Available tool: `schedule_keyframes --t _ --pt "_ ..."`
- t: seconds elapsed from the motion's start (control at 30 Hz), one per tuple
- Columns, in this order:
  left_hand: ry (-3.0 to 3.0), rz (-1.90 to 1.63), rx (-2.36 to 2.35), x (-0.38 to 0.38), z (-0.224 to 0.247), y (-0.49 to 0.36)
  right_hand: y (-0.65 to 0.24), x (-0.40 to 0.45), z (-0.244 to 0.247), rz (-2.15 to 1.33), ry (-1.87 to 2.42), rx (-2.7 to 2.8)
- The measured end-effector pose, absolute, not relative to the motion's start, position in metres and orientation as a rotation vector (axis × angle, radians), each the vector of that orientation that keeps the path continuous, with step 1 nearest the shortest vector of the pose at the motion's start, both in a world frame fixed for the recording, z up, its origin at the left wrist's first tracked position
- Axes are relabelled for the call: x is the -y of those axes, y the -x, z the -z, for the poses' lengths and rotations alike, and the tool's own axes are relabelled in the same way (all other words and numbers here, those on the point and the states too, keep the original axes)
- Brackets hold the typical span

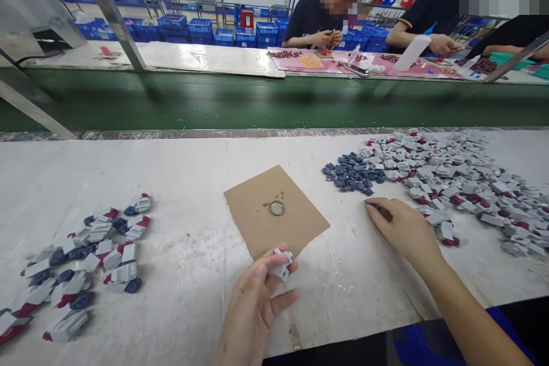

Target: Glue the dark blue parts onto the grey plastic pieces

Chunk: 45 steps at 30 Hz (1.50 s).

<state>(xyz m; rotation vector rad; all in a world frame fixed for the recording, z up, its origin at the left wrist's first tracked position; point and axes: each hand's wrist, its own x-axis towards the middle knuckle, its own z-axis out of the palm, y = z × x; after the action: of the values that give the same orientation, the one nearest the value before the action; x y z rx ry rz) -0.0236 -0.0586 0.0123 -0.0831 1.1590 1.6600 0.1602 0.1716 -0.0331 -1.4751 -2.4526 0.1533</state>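
My left hand [253, 303], low in the middle, has its fingers closed around a small light-grey plastic part [281, 267]. To the right, my right hand [405, 229] pinches a small dark-blue piece [376, 206] between thumb and fingertips. Just beyond it lies a pile of dark-blue plastic pieces [352, 174]. A brown cardboard square [295, 229] rests between the hands, bearing a bottle cap [277, 208] that looks filled with something, with brownish spots around it. Grey-and-dark-red parts [458, 183] spread in a big heap at the right.
At the left lie several grey parts with dark-red and dark-blue pieces on them [103, 231]. A green conveyor belt [206, 97] runs behind my white table [180, 297]. Across it, co-workers [309, 17] handle small parts near a white squeeze bottle [414, 51]. Metal posts [109, 6] stand at the left.
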Motion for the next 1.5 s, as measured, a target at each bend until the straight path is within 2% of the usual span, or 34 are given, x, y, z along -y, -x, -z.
schedule_keyframes --t 0.3,0.5,0.6,1.17,1.5 --pt "0.236 -1.705 -1.132 0.065 -0.008 0.037 -0.095 -0.110 -0.003 -1.046 1.066 2.294" --pt "0.387 -1.772 -1.146 0.075 -0.009 0.044 -0.053 -0.079 -0.001 -1.742 0.854 2.133" --pt "0.452 -1.811 -1.214 0.079 -0.008 0.051 -0.046 -0.073 0.000 -1.939 0.853 1.980" --pt "0.420 -1.859 -1.107 0.084 0.011 0.069 -0.042 -0.059 0.005 -1.986 0.925 1.717" --pt "0.370 -1.875 -1.227 0.074 0.007 0.051 -0.046 -0.036 0.001 -1.667 0.918 1.818"
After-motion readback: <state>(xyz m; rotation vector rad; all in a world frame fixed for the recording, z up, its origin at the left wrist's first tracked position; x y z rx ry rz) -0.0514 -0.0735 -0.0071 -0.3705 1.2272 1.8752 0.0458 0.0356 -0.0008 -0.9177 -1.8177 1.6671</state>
